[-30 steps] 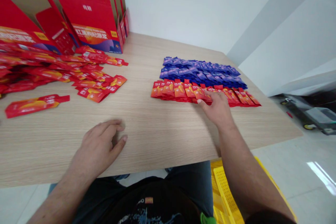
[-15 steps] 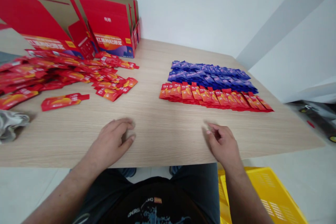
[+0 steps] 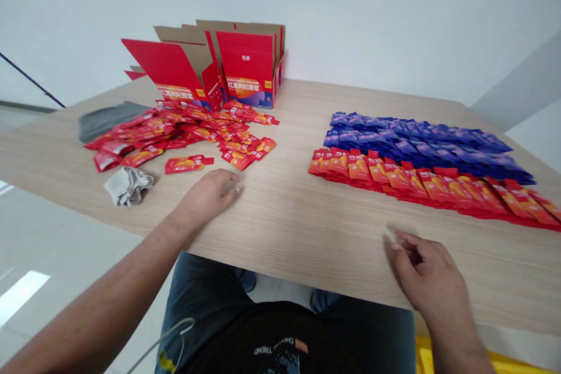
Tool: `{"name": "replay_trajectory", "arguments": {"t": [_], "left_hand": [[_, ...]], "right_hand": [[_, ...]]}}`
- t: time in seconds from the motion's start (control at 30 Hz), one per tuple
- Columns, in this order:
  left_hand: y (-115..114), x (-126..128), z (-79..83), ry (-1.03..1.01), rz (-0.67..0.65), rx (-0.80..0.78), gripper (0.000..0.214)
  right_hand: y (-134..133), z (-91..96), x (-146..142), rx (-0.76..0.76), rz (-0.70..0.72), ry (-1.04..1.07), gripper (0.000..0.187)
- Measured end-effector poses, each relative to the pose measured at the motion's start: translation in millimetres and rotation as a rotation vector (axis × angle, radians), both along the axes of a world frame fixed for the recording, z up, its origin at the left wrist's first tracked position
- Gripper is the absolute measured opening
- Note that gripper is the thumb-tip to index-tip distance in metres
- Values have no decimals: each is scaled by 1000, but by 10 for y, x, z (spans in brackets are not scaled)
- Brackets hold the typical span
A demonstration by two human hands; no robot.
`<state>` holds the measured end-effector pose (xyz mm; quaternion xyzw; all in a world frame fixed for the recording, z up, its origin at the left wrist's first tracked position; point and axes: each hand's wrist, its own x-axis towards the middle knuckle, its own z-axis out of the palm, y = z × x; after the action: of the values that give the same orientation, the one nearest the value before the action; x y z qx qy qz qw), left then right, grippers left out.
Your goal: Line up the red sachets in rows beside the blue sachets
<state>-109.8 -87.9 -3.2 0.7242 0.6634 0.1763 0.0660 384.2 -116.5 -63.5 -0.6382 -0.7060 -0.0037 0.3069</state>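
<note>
Where the loose heap of red sachets [image 3: 175,131] thins out toward the person, a single red sachet [image 3: 188,163] lies flat by itself, just beyond and a little to the outer side of the left hand [image 3: 210,194]. That hand lies palm down on the bench [image 3: 298,216] with its fingers stretched forward and nothing in its grasp. Its fingertips stop just short of the nearest sachets at the edge of the heap, not touching them. The right hand [image 3: 427,277] is near the front edge of the bench, well apart from the left. Its fingers are loosely curled and it holds nothing; whether it touches the wood cannot be told. Beyond the right hand, a row of red sachets [image 3: 429,186] lies in neat overlapping order, running from between the two hands out past the right one. Touching the far side of that row are blue sachets [image 3: 421,140], laid in overlapping rows as well. To the outer side of the left hand a crumpled grey cloth [image 3: 128,184] sits near the bench edge, and farther off, past the heap, lies a dark grey sheet [image 3: 107,118]. Behind the heap, farthest from both hands, stand open red cartons [image 3: 248,67] with their flaps raised. Below the right forearm a strip of yellow crate [image 3: 421,362] shows under the bench edge.
</note>
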Motion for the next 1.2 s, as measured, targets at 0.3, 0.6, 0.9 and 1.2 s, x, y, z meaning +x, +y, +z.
{"name": "replay_trajectory", "arguments": {"t": [0.3,0.6,0.9,1.2], "left_hand": [[835,-137,18,163,138,73,52],[1244,-119,-122,196,145,-141,75],[836,32,-280,208,-44,-115,58],[147,198,-292,211,-406,23,52]], "right_hand": [[0,-4,3,2,-6,2,54],[16,-14,-1,-16,-23,57,47],[4,-5,0,-20,-4,36,49],[-8,26,-65,-17,43,50,42]]}}
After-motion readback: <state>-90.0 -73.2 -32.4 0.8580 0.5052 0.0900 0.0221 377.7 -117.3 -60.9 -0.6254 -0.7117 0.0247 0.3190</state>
